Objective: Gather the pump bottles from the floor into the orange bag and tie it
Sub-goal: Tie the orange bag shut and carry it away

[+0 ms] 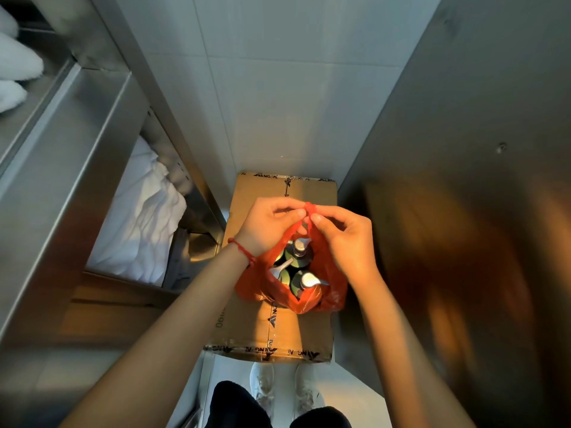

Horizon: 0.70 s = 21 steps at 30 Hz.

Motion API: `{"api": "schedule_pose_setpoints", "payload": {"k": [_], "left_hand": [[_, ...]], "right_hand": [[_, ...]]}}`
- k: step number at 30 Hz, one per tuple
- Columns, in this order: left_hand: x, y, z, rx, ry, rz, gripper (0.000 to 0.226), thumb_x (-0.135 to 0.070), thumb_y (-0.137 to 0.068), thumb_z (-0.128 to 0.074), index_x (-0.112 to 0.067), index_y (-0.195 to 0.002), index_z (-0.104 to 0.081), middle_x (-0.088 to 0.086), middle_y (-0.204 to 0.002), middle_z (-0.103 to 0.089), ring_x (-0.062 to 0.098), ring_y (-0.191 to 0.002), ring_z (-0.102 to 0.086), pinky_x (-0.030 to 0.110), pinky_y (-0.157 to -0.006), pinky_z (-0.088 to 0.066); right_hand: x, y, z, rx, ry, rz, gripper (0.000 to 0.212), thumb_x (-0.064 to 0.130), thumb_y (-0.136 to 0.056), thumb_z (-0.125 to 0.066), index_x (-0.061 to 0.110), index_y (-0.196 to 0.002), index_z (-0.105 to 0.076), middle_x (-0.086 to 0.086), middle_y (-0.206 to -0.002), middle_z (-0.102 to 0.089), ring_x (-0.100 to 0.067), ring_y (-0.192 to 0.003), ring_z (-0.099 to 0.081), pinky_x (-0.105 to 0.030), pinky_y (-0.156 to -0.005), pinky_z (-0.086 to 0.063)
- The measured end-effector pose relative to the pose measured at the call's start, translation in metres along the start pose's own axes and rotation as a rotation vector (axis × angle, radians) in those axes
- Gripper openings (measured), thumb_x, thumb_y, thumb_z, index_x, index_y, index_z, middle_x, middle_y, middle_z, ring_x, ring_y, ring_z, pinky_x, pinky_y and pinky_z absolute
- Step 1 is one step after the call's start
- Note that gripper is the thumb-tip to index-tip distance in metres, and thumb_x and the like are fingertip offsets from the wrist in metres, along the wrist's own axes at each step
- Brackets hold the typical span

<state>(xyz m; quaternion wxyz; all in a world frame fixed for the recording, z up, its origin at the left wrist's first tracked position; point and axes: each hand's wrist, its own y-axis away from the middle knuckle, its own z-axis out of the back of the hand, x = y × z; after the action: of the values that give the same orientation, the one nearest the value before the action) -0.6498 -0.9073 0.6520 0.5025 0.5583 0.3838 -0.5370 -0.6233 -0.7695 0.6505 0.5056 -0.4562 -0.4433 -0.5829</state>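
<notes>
An orange plastic bag (332,282) stands on a taped cardboard box (247,329). Inside it I see three dark pump bottles (298,251) with silver pump heads, upright and close together. My left hand (265,223) and my right hand (346,239) are both above the bag, pinching its two handles. The handles meet in a small twisted knot (310,208) between my fingertips. The bag's mouth gapes below the knot, so the bottles still show.
A steel shelving unit (77,168) with white folded linen (139,217) stands on the left. A steel wall or cabinet side (463,180) closes the right. The white tiled wall is behind the box. My shoes (284,387) are on the floor at the box's near edge.
</notes>
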Motion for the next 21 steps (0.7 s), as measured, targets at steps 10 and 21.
{"api": "schedule_pose_setpoints", "payload": {"k": [10, 21], "left_hand": [[0.006, 0.004, 0.006, 0.101, -0.024, 0.115, 0.016, -0.008, -0.084, -0.059, 0.005, -0.081, -0.068, -0.006, -0.053, -0.067, 0.003, -0.051, -0.061, 0.012, -0.054, -0.048], [0.007, 0.002, 0.010, 0.085, 0.179, 0.232, 0.013, -0.013, -0.083, -0.060, -0.013, -0.074, -0.069, 0.000, -0.054, -0.068, 0.011, -0.052, -0.064, 0.017, -0.052, -0.051]], "right_hand": [[-0.005, -0.006, -0.001, 0.034, -0.042, -0.055, 0.025, 0.001, -0.074, -0.070, 0.019, -0.070, -0.054, -0.002, -0.054, -0.059, -0.007, -0.049, -0.055, -0.019, -0.053, -0.045], [-0.011, -0.006, 0.000, 0.202, -0.120, -0.003, 0.024, 0.004, -0.085, -0.059, 0.023, -0.095, -0.068, 0.007, -0.091, -0.069, -0.001, -0.083, -0.066, -0.014, -0.071, -0.049]]}}
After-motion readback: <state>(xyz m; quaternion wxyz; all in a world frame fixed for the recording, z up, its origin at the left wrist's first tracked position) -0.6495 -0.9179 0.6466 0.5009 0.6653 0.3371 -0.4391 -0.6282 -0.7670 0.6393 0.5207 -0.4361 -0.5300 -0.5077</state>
